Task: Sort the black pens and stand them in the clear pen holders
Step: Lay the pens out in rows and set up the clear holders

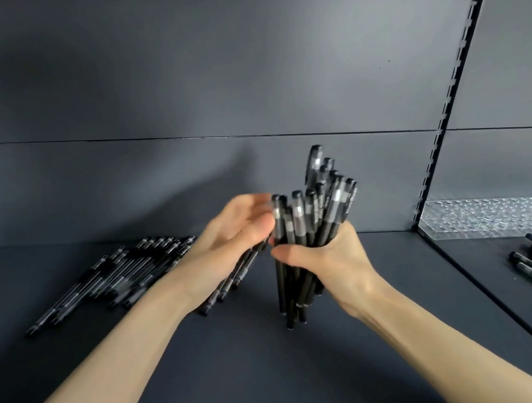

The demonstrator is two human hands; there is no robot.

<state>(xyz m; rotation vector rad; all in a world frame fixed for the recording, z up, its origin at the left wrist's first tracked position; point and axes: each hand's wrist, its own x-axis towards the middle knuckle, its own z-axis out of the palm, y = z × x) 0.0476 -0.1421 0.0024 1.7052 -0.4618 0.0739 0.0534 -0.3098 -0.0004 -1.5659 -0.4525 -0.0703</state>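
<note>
Pens (307, 229), light, stiff and likely slippery, are being clasped mid-barrel in the closed right hand (334, 259), the open left hand (229, 238) beside them.

just one head cam, wide-angle, looking fwd and down onto a dark shelf (244, 369) from close range, both forearms reaching in from the bottom edge, back wall (177, 78) filling the top half
</note>
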